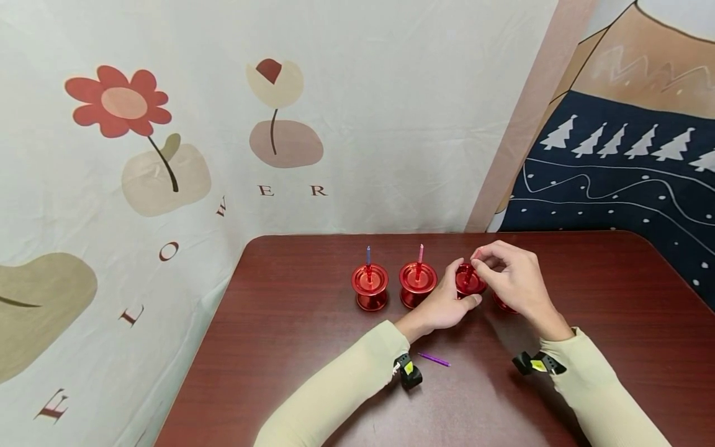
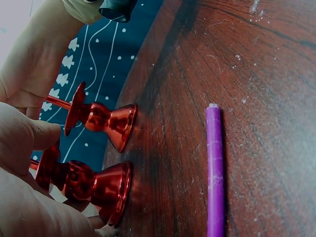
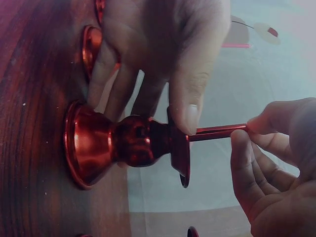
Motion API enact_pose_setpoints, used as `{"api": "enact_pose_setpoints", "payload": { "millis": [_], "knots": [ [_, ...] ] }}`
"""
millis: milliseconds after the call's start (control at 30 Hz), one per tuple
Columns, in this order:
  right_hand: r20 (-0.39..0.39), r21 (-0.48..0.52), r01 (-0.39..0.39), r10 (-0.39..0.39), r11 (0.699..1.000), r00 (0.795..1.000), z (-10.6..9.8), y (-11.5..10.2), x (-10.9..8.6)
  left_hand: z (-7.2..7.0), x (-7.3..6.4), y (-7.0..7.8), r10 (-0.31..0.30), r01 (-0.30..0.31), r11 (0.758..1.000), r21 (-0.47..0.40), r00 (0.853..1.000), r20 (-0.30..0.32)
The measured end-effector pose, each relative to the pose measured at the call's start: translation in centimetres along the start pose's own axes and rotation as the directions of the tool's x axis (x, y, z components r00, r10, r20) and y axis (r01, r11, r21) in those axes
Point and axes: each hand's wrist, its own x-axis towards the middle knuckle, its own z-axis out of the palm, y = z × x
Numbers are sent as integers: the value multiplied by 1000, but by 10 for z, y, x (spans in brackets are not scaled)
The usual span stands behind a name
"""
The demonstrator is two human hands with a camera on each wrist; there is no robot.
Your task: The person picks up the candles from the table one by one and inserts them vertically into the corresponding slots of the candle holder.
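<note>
Four red metal holders in a row across the far half of the brown tabletop [image 1: 268, 323], nearer its far edge than its near one. First holder [image 1: 370, 287], leftmost: upright, blue candle [image 1: 368, 256] standing in its central tube. Second holder [image 1: 418, 285], just beside it: upright, pink candle [image 1: 421, 252] standing in its tube. Third holder [image 3: 136, 140]: left hand [image 1: 449, 304] grips it, thumb at the dish rim, other fingers round the body; base appears to stand on the tabletop. Right hand [image 1: 516, 279] above it, thumb and fingers pinched narrow on a small reddish piece [image 1: 477, 253] at the upper end of the third holder's tube; most of the piece is hidden by the fingers, so how far it sits in the tube cannot be told. Fourth holder [image 2: 96, 117], toward the right edge of the tabletop: upright, mostly covered by the right hand in the head view. Purple candle [image 1: 434, 360]: lying flat between the forearms, nearer the near edge than the holders, touched by neither hand. Behind the far edge: pale flower-printed cloth [image 1: 391, 136]; to the right, dark blue tree-printed cloth [image 1: 603, 180].
</note>
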Motion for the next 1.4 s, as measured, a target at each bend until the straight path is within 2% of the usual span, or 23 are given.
{"api": "enact_pose_setpoints", "payload": {
  "millis": [167, 467, 767, 867, 967, 1033, 1100, 1267, 1333, 1400],
  "knots": [
    [3, -16, 3, -2, 1000, 1000, 0, 1, -1, 0, 0, 0, -2, 2, 1000, -5, 1000, 0],
    [-6, -8, -37, 37, 999, 999, 2, -2, -5, 0, -1, 0, -3, 3, 1000, 0, 1000, 5],
    [-22, -11, -104, 104, 994, 994, -4, -11, -20, 1, 1, -1, 1, 0, 1000, -19, 1000, 6],
    [5, -35, -74, 74, 997, 997, -7, -15, -29, 1, 1, -2, 7, -7, 1000, -20, 1000, -5],
    [79, -39, 18, -14, 999, 997, -8, -16, -39, 0, 1, -2, 14, -14, 1000, -8, 1000, -13],
    [154, -20, 85, -81, 996, 985, -7, -15, -46, 0, 0, -1, 24, -24, 1000, 5, 999, -23],
    [243, 16, 127, -127, 992, 962, -3, -14, -53, 0, 0, 0, 29, -29, 1000, 9, 999, -26],
    [452, 96, 155, -182, 983, 873, 9, -12, -67, 0, -1, 3, 18, -18, 1000, -1, 999, -28],
    [507, 118, 165, -203, 979, 837, 14, -11, -71, 0, -1, 3, 12, -13, 1000, -9, 1000, -27],
    [542, 128, 172, -214, 977, 813, 20, -12, -73, 0, -1, 3, 9, -9, 1000, -13, 1000, -24]
  ]
}}
